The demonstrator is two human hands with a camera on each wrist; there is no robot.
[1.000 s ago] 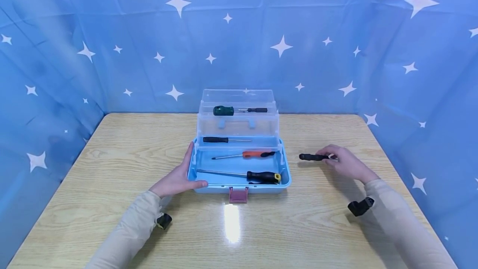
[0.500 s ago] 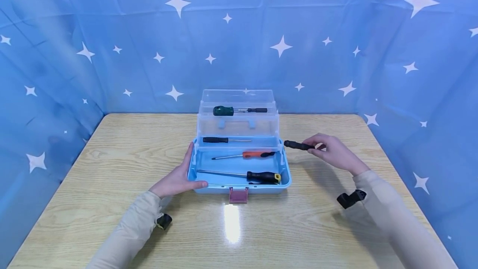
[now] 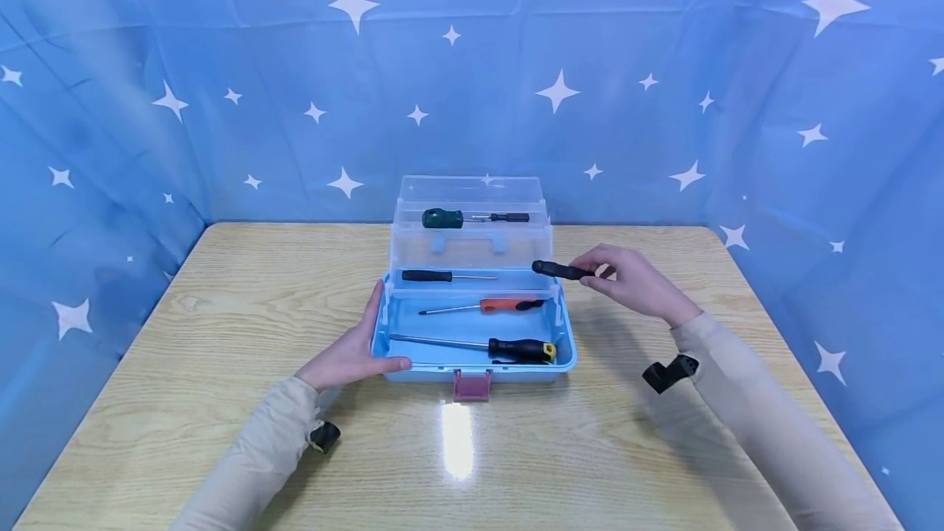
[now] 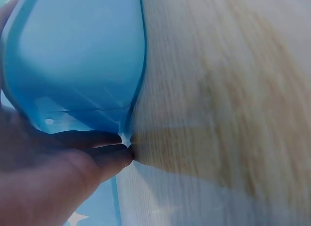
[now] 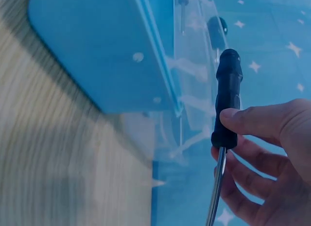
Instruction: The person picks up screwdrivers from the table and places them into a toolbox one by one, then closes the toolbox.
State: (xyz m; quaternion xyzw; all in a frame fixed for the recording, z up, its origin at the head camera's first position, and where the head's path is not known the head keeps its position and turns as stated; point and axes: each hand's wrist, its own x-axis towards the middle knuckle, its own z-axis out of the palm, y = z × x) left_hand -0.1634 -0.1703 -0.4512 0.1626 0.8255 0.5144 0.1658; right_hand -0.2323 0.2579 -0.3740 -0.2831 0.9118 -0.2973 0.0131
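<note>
A blue toolbox [image 3: 420, 376] with its clear tiered trays raised stands mid-table. My left hand [image 3: 347, 355] rests against its left side, fingers straight along the wall and thumb at the front rim; the left wrist view shows the fingertips [image 4: 114, 153] low on the wall. My right hand [image 3: 630, 281] pinches a black-handled screwdriver [image 5: 228, 90] between thumb and fingers. Its handle end is above the box's right side, in front of the trays, and the metal shaft [image 5: 216, 187] points back past the fingers. The shaft's tip is out of view.
Inside the box lie a large black-and-yellow screwdriver [image 3: 519, 350], an orange screwdriver [image 3: 505, 305] and a thin black one [image 3: 428, 275]. The upper tray holds a green-handled screwdriver [image 3: 442, 219] and a small dark one [image 3: 510, 218]. A starry blue curtain [image 3: 258, 64] stands behind the table [image 3: 243, 318].
My right hand has lifted the screwdriver off the table's right side and carried it up and left to the toolbox trays. The left hand has stayed in place.
</note>
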